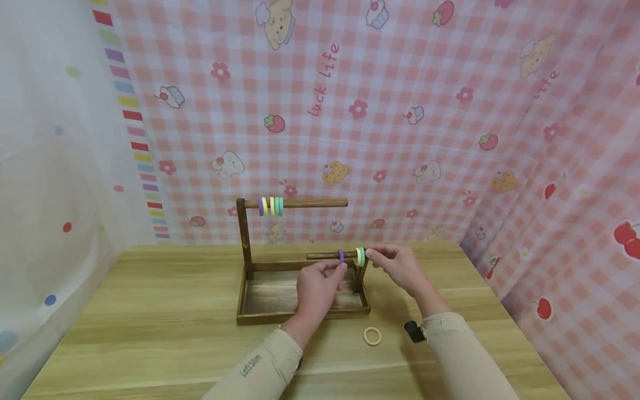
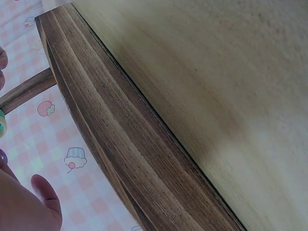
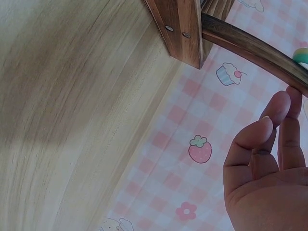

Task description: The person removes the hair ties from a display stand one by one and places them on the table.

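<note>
A wooden rack stands on a tray base. Its upper rod carries several coloured rings. On the lower rod sit a purple ring and a yellow-and-green pair of rings. My left hand pinches the purple ring from below. My right hand pinches the green ring at the rod's right end. In the right wrist view my fingers reach up to the rod beside the green ring. The left wrist view shows the tray wall and little of my hand.
A loose beige ring lies on the wooden table in front of the tray, between my forearms. Pink checked cloth hangs behind and to the right, and a pale curtain on the left.
</note>
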A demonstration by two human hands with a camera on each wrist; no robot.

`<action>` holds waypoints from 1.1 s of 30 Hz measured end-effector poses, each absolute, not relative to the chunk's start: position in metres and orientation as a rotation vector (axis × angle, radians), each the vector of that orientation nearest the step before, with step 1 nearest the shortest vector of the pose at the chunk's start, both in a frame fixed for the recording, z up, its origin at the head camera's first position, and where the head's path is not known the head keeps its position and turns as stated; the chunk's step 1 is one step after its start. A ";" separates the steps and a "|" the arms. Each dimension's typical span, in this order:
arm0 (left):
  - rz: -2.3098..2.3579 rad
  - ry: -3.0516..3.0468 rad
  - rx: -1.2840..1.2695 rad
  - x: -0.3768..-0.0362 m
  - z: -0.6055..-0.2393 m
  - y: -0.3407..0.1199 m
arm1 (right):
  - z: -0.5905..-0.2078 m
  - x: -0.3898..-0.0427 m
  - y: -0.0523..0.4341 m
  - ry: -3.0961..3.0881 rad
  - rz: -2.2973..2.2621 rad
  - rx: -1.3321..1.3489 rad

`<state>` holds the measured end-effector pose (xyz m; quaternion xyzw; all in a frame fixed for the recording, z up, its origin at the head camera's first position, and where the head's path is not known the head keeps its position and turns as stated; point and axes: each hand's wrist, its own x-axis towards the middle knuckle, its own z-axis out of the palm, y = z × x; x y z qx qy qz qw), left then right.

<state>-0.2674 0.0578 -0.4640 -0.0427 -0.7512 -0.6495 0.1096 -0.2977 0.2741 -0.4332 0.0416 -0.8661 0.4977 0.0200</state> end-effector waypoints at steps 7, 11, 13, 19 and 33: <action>-1.923 -2.216 -0.107 -0.265 -0.460 0.054 | -0.432 -0.298 0.274 -2.681 1.536 0.161; -1.918 -2.222 -0.097 -0.265 -0.460 0.052 | -0.431 -0.297 0.274 -2.678 1.549 0.146; -1.912 -2.227 -0.094 -0.265 -0.461 0.050 | -0.431 -0.297 0.274 -2.673 1.552 0.145; -1.900 -2.236 -0.083 -0.266 -0.462 0.045 | -0.432 -0.298 0.274 -2.672 1.549 0.153; -1.892 -2.264 -0.066 -0.270 -0.467 0.027 | -0.431 -0.297 0.274 -2.669 1.571 0.153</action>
